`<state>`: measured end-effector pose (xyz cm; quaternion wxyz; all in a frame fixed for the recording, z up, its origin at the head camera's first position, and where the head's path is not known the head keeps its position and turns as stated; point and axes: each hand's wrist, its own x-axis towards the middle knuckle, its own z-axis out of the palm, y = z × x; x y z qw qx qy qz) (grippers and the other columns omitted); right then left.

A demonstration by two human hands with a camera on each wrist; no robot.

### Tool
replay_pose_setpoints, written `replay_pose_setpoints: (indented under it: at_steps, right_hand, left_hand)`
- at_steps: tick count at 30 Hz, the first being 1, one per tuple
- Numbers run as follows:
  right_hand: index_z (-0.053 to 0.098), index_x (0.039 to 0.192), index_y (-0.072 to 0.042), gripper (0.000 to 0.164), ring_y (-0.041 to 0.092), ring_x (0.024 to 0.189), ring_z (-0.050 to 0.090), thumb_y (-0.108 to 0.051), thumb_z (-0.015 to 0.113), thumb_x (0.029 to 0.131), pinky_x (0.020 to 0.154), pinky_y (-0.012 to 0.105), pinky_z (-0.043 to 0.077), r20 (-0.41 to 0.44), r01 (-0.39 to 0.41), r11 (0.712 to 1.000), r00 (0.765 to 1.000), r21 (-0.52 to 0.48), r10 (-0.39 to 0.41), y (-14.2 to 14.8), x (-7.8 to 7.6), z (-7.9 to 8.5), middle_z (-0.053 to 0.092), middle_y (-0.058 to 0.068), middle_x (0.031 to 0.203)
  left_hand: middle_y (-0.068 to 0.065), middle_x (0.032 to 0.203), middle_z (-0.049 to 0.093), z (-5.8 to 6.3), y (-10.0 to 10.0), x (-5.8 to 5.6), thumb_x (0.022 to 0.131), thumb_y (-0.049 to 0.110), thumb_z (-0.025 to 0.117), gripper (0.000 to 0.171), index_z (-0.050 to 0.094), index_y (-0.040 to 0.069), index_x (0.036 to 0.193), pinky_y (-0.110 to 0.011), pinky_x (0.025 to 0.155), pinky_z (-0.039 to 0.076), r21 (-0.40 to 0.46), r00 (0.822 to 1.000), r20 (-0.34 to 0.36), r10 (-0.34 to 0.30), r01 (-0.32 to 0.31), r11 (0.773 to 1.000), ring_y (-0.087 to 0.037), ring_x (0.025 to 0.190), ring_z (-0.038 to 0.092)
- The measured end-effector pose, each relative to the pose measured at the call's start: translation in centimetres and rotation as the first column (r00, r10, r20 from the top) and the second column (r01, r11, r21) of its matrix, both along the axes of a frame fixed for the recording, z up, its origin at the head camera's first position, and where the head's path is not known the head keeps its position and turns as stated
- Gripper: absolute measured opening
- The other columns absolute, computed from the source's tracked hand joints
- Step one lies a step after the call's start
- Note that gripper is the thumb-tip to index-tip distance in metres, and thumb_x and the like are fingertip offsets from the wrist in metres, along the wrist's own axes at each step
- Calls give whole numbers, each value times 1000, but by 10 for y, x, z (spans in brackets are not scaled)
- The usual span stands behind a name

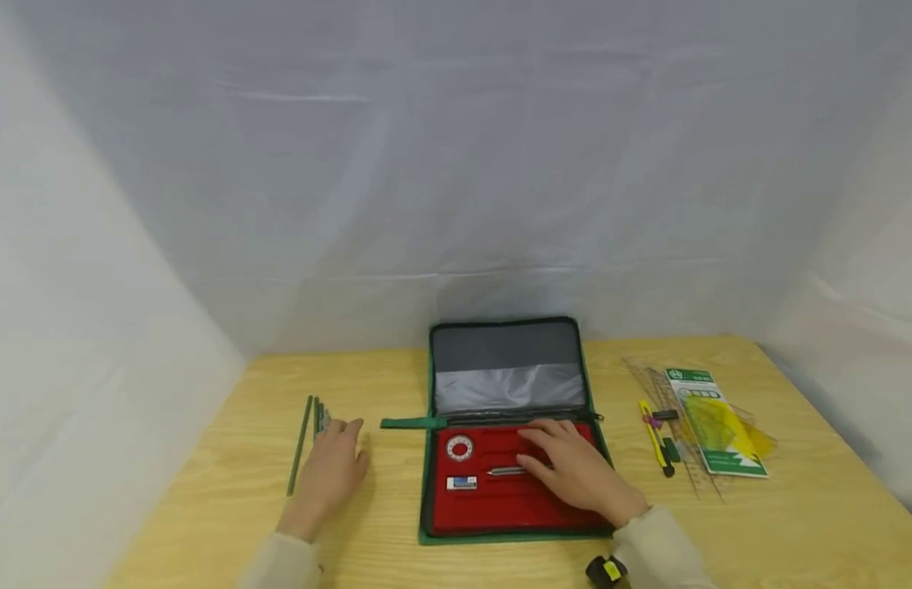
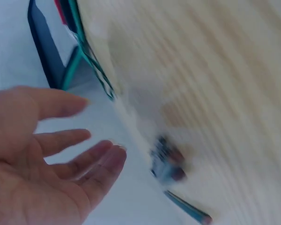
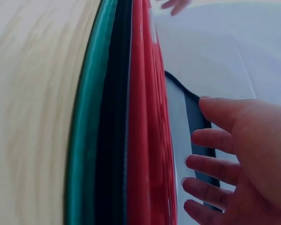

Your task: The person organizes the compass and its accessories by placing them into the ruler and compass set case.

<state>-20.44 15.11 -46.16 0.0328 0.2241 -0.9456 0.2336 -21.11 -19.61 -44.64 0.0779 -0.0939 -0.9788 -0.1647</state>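
Note:
A green zip case (image 1: 424,491) lies unfolded on the table, its red insert (image 1: 485,513) facing up. In the insert sit a white ring-shaped item (image 1: 460,448), a small blue-and-white eraser (image 1: 461,483) and a slim silver pen-like tool (image 1: 505,471). My right hand (image 1: 577,470) hovers over the insert's right side with fingers spread, partly covering the tool. Beside some green pencils (image 1: 301,446) on the left is my left hand (image 1: 332,466), its fingers loosely bent and holding nothing. Past its fingertips, a blurred grey cluster (image 2: 167,164) shows near a pencil end (image 2: 189,207) in the left wrist view.
Right of the case lie a yellow cutter (image 1: 653,433), a white-and-green packet (image 1: 716,425) and clear rulers (image 1: 694,470). The case's lid (image 1: 507,348) leans upright at the back, near a white sheet wall (image 1: 500,204). A green strap (image 1: 407,423) extends left from the case.

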Motion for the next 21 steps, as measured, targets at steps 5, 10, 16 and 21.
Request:
replay_pose_setpoints:
  at_steps: [5,10,16,21]
  right_hand:
    - [51,127,-17,47,21,115,41,-46,47,90,94,42,39,-7,-20,1000,1000,7,20,-8,-3,0,48,2,128]
    - [51,127,-16,46,22,114,40,-45,47,90,93,42,39,-7,-56,998,998,8,56,-17,-5,0,48,3,129]
    - [53,126,-18,45,21,115,40,-45,47,90,94,42,39,2,-93,996,996,16,93,-24,-6,1,47,3,130]
    - [53,125,-18,43,22,115,39,-43,48,91,94,43,39,36,-105,994,994,12,105,-28,-5,1,46,3,131]
  left_hand:
    - [-33,109,46,-3,-17,1,81,6,56,45,44,-14,119,-43,73,48,-10,997,42,57,-57,998,-39,94,47]
    - [-25,100,44,-5,-24,-1,81,10,54,52,39,-14,124,-39,68,44,-20,989,106,102,-101,995,-33,90,41]
    - [-19,94,42,-8,-29,-2,80,11,56,27,56,-7,100,-36,64,40,-28,985,121,124,-121,992,-30,85,38]
    - [-17,91,42,-8,-31,-1,80,11,55,21,58,-5,93,-33,61,40,-30,984,123,127,-124,992,-29,84,38]
